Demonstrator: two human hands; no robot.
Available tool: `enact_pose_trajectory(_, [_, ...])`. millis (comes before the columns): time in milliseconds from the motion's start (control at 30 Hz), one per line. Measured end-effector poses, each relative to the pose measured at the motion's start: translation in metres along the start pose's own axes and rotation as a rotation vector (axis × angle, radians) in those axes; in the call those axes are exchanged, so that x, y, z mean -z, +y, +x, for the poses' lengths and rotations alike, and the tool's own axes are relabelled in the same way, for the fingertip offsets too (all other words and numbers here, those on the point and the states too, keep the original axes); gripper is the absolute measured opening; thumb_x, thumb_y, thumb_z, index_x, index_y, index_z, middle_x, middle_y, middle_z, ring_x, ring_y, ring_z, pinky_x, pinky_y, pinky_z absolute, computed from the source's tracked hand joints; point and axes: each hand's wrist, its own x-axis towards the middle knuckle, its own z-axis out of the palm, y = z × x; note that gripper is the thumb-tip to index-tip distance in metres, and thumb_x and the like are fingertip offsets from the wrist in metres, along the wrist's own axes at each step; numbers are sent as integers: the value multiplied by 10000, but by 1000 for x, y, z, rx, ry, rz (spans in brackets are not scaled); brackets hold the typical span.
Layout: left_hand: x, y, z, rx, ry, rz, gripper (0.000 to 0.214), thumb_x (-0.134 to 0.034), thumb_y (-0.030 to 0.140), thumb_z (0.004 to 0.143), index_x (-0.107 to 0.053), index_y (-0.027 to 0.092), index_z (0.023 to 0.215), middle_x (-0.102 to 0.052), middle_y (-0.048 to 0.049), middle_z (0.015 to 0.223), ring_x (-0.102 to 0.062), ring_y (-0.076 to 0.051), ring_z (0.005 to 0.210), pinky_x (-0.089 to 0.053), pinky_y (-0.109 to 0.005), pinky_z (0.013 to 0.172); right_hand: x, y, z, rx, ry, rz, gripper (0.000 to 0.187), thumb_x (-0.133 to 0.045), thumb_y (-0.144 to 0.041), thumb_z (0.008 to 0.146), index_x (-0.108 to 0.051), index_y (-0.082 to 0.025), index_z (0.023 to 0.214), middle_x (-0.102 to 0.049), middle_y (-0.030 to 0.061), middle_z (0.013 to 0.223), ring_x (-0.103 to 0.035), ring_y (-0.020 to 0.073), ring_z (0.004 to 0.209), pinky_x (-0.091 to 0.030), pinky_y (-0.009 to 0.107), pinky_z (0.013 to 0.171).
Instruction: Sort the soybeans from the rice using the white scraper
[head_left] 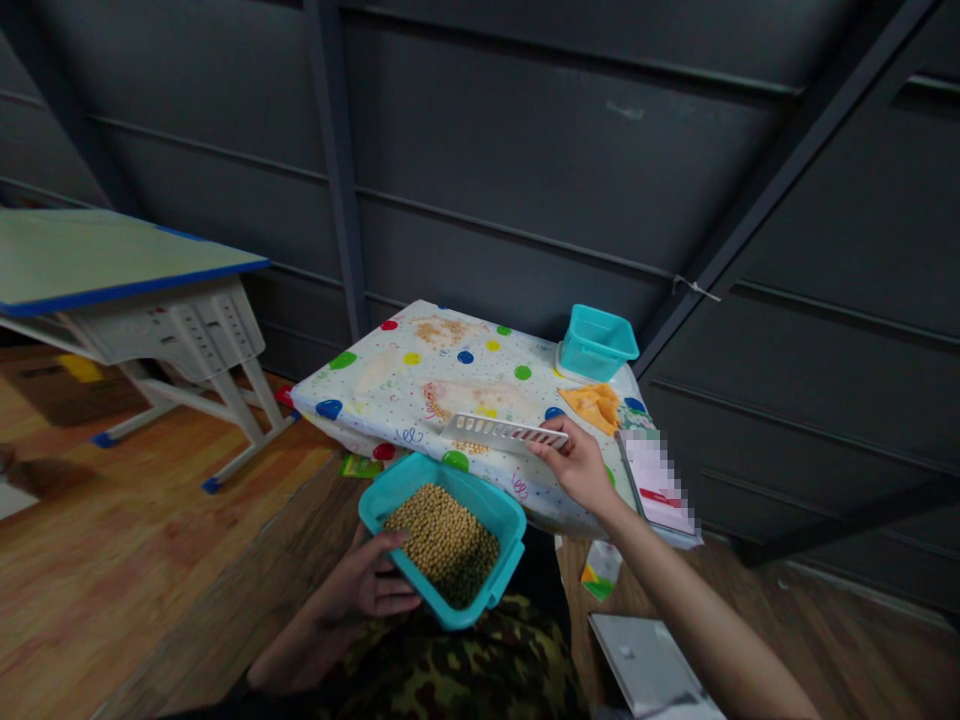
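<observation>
Right hand [577, 462] grips a white slotted blade [499, 433] lying across the counter [450, 362], tip pointing left; left hand [367, 585] clasps 1 tub [504, 572] of beans. Booklet [660, 490] print is blurred.

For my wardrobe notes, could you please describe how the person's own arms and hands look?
Both the left hand and right hand are ungloved; the forearms are bare as far as visible, with no sleeve, watch or ring showing. Below them is a green-brown camouflage garment.
</observation>
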Motion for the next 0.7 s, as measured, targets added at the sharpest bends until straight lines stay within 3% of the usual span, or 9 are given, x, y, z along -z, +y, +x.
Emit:
enact_pose_trajectory(333, [-23,12,-12,29,88,36,1229,-1047,560,369,-386,238,1353,-681,-124,1109,-791,-360,878,-677,-475,857,1,-2,-2,5,-30,28,275,-801,-486,839,-645,-260,840,-651,-2,698,-540,177,584,-401,291,535])
enact_pose_trajectory(700, [-25,10,-6,20,128,18,919,-894,454,616,-390,256,1358,-717,-117,1043,-800,-355,843,-681,-491,842,-1,-2,-10,-32,-23,-8,230,-749,-463,834,-655,-253,836,-674,3,718,-546,173,596,-399,298,550])
